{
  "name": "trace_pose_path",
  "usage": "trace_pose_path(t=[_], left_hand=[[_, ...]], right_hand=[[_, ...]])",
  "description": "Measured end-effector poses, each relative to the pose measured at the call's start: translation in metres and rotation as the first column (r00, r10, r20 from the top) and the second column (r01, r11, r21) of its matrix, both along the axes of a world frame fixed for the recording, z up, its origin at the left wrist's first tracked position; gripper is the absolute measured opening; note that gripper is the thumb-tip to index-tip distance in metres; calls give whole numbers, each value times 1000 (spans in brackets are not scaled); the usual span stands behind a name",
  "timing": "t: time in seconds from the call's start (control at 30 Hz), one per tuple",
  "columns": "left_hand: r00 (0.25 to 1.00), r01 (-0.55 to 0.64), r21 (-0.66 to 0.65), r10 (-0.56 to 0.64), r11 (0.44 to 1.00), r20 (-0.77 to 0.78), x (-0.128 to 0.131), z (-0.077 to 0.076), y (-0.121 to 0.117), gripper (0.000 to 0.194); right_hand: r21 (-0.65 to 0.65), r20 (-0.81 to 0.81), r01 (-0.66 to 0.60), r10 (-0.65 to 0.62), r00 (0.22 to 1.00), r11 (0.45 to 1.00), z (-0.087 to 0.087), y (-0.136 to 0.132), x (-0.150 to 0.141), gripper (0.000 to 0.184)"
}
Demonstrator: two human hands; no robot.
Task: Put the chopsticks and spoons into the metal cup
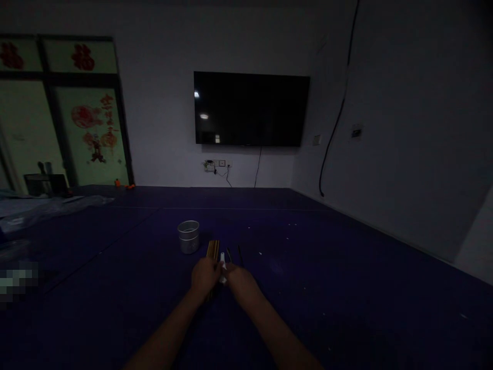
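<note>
My left hand (205, 275) lies over a bundle of brown chopsticks (213, 248) on the dark blue surface, with its fingertips closed at a small white spoon-like object (222, 258). From the other side my right hand (241, 282) meets the same white object, its fingers curled in. The hands nearly touch and hide the object's middle. Just beyond my right hand lie two thin dark utensils (240, 253), their near ends covered by it. A silver metal cup (188, 239) stands upright to the left of the chopsticks. The light is dim, so finger detail is poor.
The dark blue surface (346, 288) carries scattered white bits. Clear plastic sheeting (57, 210) lies at the left, and small orange items (130, 186) sit at the far left edge. A television (252, 109) and sockets (222, 163) with cables are on the back wall.
</note>
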State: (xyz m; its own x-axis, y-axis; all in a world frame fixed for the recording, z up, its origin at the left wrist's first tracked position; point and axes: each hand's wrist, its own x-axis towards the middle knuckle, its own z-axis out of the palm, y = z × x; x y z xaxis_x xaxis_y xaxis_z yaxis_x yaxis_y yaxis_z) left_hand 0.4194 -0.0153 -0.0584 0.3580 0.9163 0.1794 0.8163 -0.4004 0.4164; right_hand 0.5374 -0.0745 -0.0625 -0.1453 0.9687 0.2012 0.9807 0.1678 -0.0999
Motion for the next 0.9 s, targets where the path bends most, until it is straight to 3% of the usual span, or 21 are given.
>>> trace_pose_path(t=[0.4, 0.9], left_hand=[[998, -12, -20, 13, 1000, 55, -1, -2, 1, 33], [1000, -4, -12, 4, 1000, 7, -2, -4, 3, 35]], right_hand=[[13, 27, -37, 37, 999, 999, -5, 3, 2, 35], [-9, 48, -40, 40, 998, 999, -2, 0, 1, 36]])
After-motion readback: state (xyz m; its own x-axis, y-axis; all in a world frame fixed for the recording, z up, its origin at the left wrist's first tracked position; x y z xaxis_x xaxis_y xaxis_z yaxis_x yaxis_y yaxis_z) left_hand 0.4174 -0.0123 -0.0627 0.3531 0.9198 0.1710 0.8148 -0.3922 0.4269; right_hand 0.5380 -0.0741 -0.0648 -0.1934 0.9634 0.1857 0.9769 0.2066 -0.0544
